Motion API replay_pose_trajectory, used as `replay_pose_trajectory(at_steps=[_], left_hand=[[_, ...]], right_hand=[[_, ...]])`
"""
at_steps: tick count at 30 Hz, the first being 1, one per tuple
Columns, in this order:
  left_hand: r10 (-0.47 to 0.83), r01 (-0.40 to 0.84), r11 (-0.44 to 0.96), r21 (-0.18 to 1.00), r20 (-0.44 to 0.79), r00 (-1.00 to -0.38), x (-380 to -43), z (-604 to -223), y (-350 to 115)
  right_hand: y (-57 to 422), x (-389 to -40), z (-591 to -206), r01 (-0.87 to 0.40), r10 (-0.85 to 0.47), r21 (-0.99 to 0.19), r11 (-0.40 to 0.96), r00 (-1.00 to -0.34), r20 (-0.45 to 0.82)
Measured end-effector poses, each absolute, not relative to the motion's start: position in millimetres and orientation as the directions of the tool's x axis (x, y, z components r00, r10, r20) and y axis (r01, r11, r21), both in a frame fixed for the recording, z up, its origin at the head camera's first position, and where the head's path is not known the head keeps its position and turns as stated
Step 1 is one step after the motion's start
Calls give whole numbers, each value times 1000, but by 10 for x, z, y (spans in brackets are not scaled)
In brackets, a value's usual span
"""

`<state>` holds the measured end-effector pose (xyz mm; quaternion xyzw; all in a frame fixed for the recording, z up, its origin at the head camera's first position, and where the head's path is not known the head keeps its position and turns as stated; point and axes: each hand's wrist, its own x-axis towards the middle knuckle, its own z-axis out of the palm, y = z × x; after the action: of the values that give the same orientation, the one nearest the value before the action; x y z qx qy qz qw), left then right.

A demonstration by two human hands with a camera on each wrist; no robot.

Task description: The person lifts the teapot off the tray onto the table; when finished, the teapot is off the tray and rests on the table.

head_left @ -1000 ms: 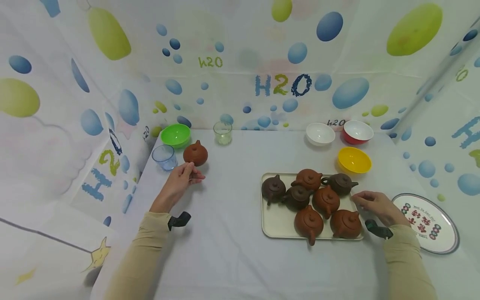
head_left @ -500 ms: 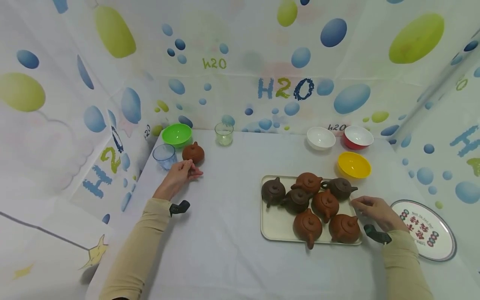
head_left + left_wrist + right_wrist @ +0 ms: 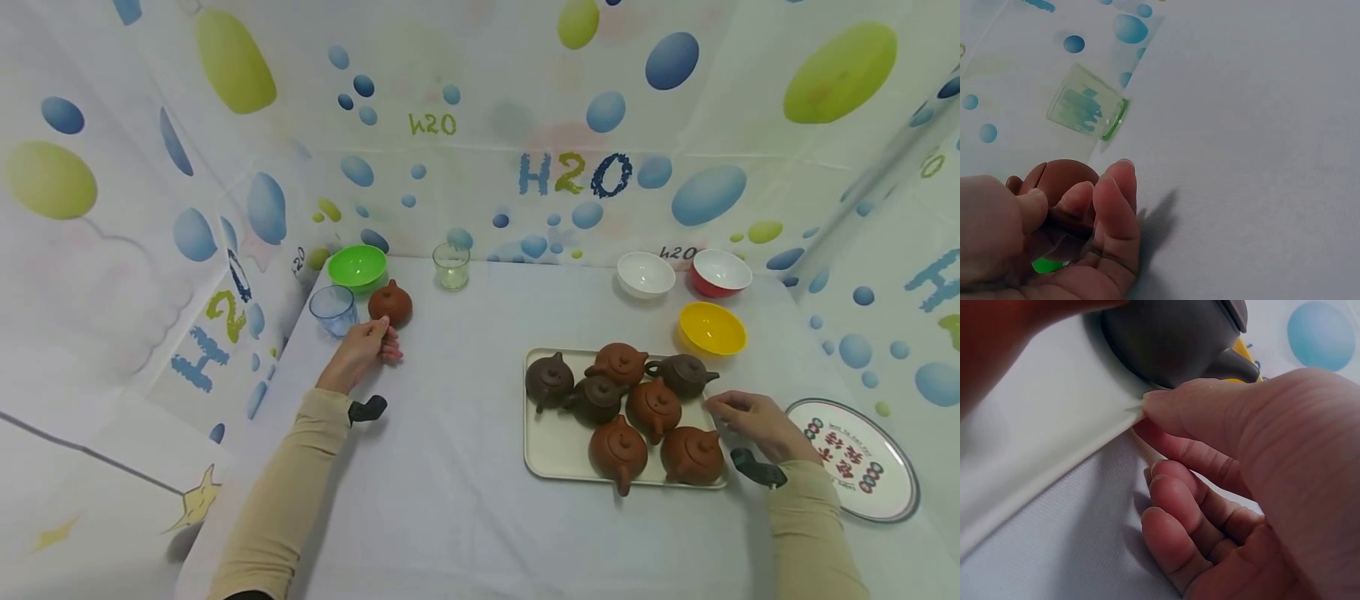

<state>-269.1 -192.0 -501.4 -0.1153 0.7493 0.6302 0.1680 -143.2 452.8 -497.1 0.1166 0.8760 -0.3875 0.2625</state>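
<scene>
In the head view my left hand (image 3: pixel 363 348) is at a reddish-brown clay teapot (image 3: pixel 391 304) at the back left. In the left wrist view its thumb and index finger pinch a part of the teapot (image 3: pixel 1069 178) jutting toward the hand; whether handle or spout is hidden. My right hand (image 3: pixel 759 423) pinches the right rim of a cream tray (image 3: pixel 551 450), thumb on top and index finger below. Several reddish-brown and dark brown teapots crowd that tray. Close to the right thumb is a dark teapot (image 3: pixel 1172 340).
A green bowl (image 3: pixel 357 268) and a bluish glass (image 3: pixel 333 310) flank the left teapot; a greenish glass (image 3: pixel 452 268) stands right of it. White (image 3: pixel 646 276), red-and-white (image 3: pixel 721 273) and yellow (image 3: pixel 712 330) bowls sit behind the tray. An oval printed plate (image 3: pixel 885 467) lies right.
The left hand and its teapot have shifted slightly back and left, toward the green bowl and bluish glass. The right hand keeps its pinch on the tray rim. The head view has tilted a little.
</scene>
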Motion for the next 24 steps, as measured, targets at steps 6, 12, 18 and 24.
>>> replay_pose_trajectory(at_steps=[6, 12, 18, 24], left_hand=[[42, -345, 169, 923, -357, -933, -2639, -5009, -1904], [35, -347, 157, 925, -357, -934, -2615, -5007, -1917], [-7, -374, 123, 919, -376, -927, -2614, -5050, -1889], [-19, -386, 111, 916, -386, -922, -2649, -5066, -1898]], right_hand=[[4499, -1410, -4926, 390, 3, -615, 686, -846, -533], [4477, -1410, -4899, 386, 14, -608, 694, -851, -524], [4487, -1413, -4895, 392, 10, -611, 687, -847, -532], [4493, -1416, -4921, 407, 8, -616, 674, -838, -545]])
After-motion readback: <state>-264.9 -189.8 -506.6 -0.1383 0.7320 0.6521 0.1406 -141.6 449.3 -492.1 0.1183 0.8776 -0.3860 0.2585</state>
